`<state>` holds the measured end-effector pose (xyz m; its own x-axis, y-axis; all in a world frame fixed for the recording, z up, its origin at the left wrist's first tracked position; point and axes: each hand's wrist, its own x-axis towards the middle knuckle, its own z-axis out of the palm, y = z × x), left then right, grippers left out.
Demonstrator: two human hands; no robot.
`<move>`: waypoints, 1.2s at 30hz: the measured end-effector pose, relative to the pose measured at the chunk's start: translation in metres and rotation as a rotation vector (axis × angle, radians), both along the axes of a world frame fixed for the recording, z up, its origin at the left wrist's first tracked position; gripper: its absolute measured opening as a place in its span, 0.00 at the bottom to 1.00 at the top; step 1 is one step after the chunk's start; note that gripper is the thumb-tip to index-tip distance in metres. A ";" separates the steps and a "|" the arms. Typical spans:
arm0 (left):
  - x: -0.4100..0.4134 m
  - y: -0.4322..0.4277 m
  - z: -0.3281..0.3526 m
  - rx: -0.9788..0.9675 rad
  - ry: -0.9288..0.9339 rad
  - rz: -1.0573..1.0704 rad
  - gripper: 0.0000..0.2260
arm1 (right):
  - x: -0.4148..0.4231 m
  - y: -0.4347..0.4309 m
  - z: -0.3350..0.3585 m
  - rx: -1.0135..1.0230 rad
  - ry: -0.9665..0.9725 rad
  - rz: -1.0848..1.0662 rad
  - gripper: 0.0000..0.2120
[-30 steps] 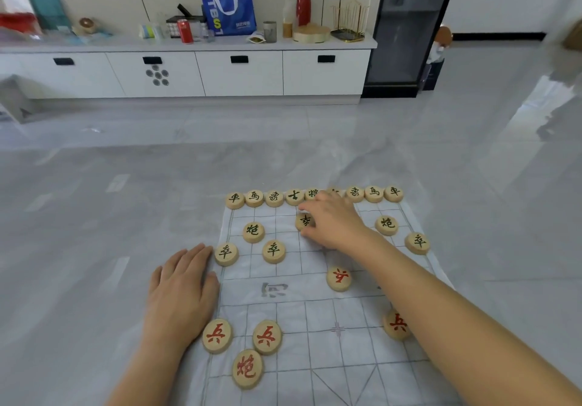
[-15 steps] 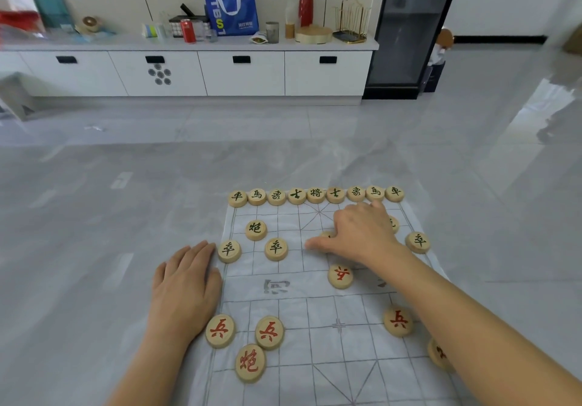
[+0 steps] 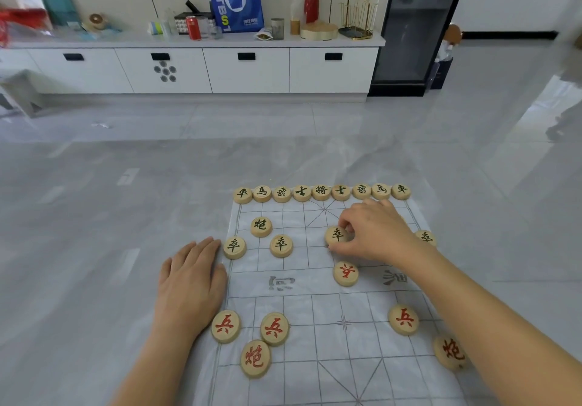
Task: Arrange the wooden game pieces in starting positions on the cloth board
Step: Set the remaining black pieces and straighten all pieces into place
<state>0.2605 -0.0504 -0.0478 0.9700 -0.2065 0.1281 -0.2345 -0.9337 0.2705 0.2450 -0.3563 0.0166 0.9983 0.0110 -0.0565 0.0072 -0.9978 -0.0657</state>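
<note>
your right hand pinches a black-marked piece on the cloth board's far half | left hand flat, fingers together, on its left edge | grey tile floor | white cabinet, blue bag behind | your wrist half-hides the right-edge piece

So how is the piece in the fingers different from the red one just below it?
The pinched piece has dark writing; the red-marked piece has red. The right hand grips the pinched piece; the red-marked piece lies untouched. Both are round wooden discs.
</note>
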 end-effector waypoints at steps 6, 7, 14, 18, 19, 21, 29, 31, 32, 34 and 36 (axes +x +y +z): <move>0.001 0.001 -0.002 0.003 -0.008 -0.002 0.27 | -0.003 0.002 -0.004 -0.071 0.027 -0.020 0.28; 0.001 0.001 -0.002 0.003 -0.008 -0.002 0.27 | -0.003 0.000 -0.003 -0.036 0.044 -0.017 0.30; 0.001 0.001 -0.002 0.006 -0.004 -0.002 0.26 | -0.006 -0.001 -0.004 0.039 0.034 0.020 0.22; 0.001 0.001 -0.002 0.003 -0.005 -0.006 0.26 | -0.007 0.000 -0.005 0.059 0.048 0.053 0.23; 0.001 0.001 -0.002 0.004 -0.005 -0.007 0.26 | -0.006 0.001 -0.006 0.058 0.050 0.060 0.23; 0.001 0.001 -0.002 0.007 -0.005 -0.008 0.26 | -0.005 0.000 -0.006 0.057 0.052 0.066 0.24; 0.002 0.002 -0.003 0.017 -0.009 -0.011 0.27 | -0.003 -0.001 -0.006 0.060 0.082 0.067 0.25; 0.002 0.002 -0.003 0.023 -0.009 -0.009 0.27 | -0.003 -0.001 -0.006 0.067 0.092 0.065 0.25; 0.002 0.002 -0.003 0.024 -0.008 -0.008 0.27 | -0.004 0.000 -0.005 0.072 0.102 0.066 0.24; 0.001 0.001 -0.003 0.016 -0.007 -0.006 0.26 | -0.006 -0.001 -0.004 0.094 0.105 0.063 0.24; 0.001 0.001 -0.002 0.005 -0.009 -0.001 0.25 | -0.011 -0.004 0.001 0.160 0.072 0.018 0.23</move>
